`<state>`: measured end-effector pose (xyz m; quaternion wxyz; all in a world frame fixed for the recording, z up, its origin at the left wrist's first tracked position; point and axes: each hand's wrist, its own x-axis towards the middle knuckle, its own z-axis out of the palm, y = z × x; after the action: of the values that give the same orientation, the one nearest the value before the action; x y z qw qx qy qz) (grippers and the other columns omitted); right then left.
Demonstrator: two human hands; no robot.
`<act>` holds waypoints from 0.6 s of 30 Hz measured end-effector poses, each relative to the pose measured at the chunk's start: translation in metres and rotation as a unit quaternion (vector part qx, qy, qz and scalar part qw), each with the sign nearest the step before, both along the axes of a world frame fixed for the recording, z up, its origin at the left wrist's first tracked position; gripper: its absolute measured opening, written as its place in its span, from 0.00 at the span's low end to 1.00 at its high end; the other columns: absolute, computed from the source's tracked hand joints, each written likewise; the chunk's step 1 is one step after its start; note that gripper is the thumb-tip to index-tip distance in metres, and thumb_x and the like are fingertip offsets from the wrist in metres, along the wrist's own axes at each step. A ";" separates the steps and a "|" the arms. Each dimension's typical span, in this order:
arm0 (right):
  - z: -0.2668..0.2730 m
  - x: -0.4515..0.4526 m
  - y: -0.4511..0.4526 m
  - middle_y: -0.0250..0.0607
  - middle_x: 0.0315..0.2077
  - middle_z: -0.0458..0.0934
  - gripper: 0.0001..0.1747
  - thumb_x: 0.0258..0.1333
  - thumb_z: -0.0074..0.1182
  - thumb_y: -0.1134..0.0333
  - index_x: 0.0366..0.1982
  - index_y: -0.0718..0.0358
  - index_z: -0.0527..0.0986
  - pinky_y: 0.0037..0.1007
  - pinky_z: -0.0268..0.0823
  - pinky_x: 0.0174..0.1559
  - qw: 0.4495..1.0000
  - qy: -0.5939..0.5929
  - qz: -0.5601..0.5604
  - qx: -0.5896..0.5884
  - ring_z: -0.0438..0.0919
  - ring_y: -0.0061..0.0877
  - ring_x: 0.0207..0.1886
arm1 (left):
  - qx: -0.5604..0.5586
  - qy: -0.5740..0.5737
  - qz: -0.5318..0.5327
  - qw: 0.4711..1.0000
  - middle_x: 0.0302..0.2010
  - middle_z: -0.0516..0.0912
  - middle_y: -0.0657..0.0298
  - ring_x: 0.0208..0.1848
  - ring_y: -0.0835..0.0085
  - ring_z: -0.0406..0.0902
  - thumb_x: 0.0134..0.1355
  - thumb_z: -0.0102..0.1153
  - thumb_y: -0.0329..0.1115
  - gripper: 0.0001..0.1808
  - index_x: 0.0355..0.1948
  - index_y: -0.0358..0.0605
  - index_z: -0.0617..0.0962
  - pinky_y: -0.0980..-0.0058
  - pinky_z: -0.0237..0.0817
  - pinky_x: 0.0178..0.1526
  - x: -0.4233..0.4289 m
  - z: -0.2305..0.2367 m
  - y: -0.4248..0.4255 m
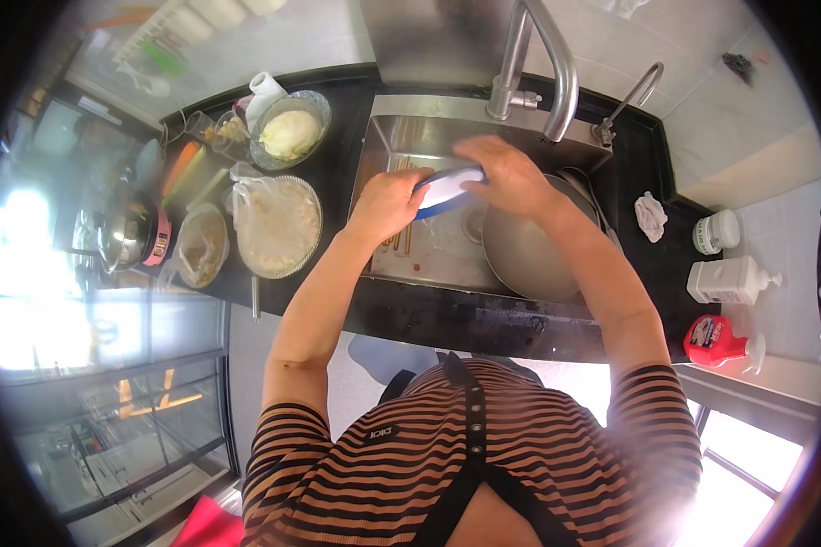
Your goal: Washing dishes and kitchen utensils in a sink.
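Note:
My left hand [391, 204] grips the left edge of a white dish with a blue rim and outside [448, 189], tilted over the stainless-steel sink [445, 271]. At the dish's other end is my right hand [510, 172], its thumb against the dish and its raised fingers blurred. Below on the right, a large grey round pan or lid [530, 253] rests in the sink, partly hidden by my right forearm. Wooden chopsticks [402, 241] lie on the sink floor at the left, partly behind my left hand. The drain [474, 224] shows beside the pan.
A steel faucet [562, 75] arches over the sink's back edge, with a thin tap [633, 102] to its right. Left are a cabbage [291, 135] in a bowl and a bag-covered plate [277, 225]. A crumpled cloth [650, 217] and a red pump bottle [715, 340] stand right.

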<state>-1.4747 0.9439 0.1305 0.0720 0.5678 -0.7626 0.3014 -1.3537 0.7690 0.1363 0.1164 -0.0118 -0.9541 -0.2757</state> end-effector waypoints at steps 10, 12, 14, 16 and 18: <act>0.002 0.014 0.017 0.43 0.27 0.76 0.09 0.43 0.53 0.73 0.30 0.65 0.74 0.28 0.67 0.31 0.979 -0.188 -0.005 -0.081 0.75 0.35 0.28 | -0.075 0.196 -0.111 0.972 0.26 0.77 0.64 0.33 0.65 0.74 0.44 0.59 0.33 0.08 0.26 0.43 0.76 0.70 0.64 0.37 -0.019 0.032 0.029; 0.003 0.015 0.024 0.41 0.26 0.77 0.09 0.44 0.54 0.73 0.32 0.66 0.74 0.23 0.66 0.31 0.956 -0.260 -0.040 -0.131 0.75 0.25 0.27 | -0.097 0.238 -0.098 0.961 0.25 0.78 0.64 0.30 0.70 0.75 0.43 0.62 0.34 0.08 0.23 0.43 0.77 0.75 0.65 0.35 -0.023 0.031 0.017; 0.005 0.015 0.031 0.38 0.24 0.76 0.10 0.45 0.54 0.72 0.32 0.67 0.74 0.21 0.66 0.31 0.931 -0.320 -0.074 -0.162 0.73 0.20 0.27 | 0.043 0.171 -0.036 0.984 0.24 0.78 0.63 0.28 0.72 0.75 0.44 0.62 0.35 0.09 0.25 0.42 0.78 0.76 0.65 0.33 -0.020 0.023 0.009; 0.017 0.019 0.035 0.30 0.23 0.75 0.10 0.47 0.55 0.70 0.32 0.68 0.74 0.16 0.64 0.30 0.864 -0.444 -0.104 -0.215 0.69 0.11 0.27 | 0.230 0.069 0.069 0.968 0.24 0.79 0.63 0.24 0.79 0.74 0.47 0.62 0.36 0.12 0.30 0.40 0.79 0.82 0.65 0.30 -0.019 0.006 -0.004; 0.011 0.019 0.035 0.29 0.23 0.75 0.10 0.47 0.55 0.69 0.32 0.68 0.74 0.16 0.64 0.30 0.843 -0.460 -0.133 -0.247 0.69 0.11 0.26 | 0.379 0.070 0.095 0.918 0.24 0.79 0.63 0.24 0.79 0.74 0.47 0.62 0.36 0.12 0.29 0.39 0.79 0.82 0.65 0.30 -0.019 -0.019 -0.001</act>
<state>-1.4559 0.9787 0.1420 -0.1102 0.2206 -0.6767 0.6937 -1.3730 0.7679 0.1174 0.2037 0.1043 -0.7644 -0.6027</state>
